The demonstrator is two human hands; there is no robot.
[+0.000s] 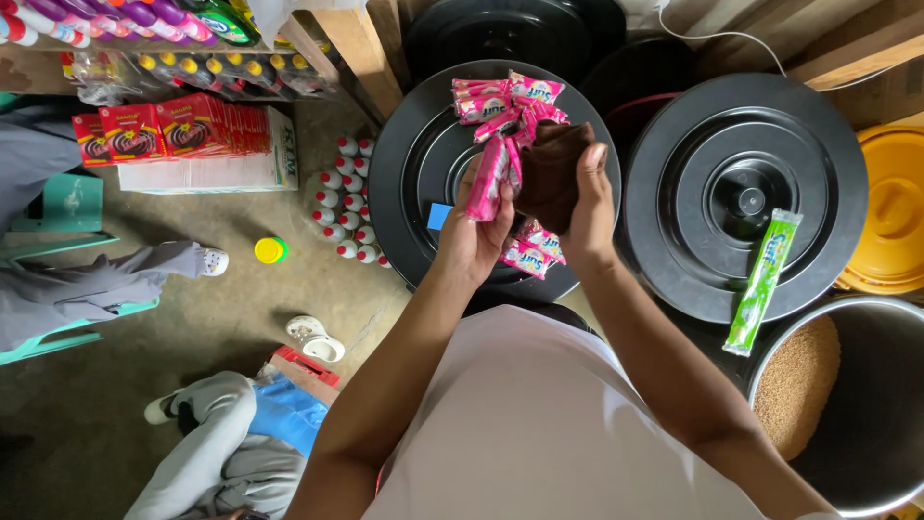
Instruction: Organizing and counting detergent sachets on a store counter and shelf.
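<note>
My left hand (474, 234) grips a strip of pink sachets (491, 173) that trails up across a round black bin lid (409, 164). My right hand (589, 207) holds a dark brown cloth (551, 164) pressed against the sachets. More pink sachets (527, 255) lie on the lid below my hands, and a bunch of them (486, 96) rests near its far edge. A small blue card (439, 216) lies on the lid just left of my left hand.
A second black lid (693, 193) to the right carries a green sachet strip (762, 279). A metal drum of brown grain (818, 385) stands at lower right, a yellow lid (890, 207) beyond. Small white bottles (346, 202), red boxes (183, 125) and a seated person's legs (106, 279) fill the left.
</note>
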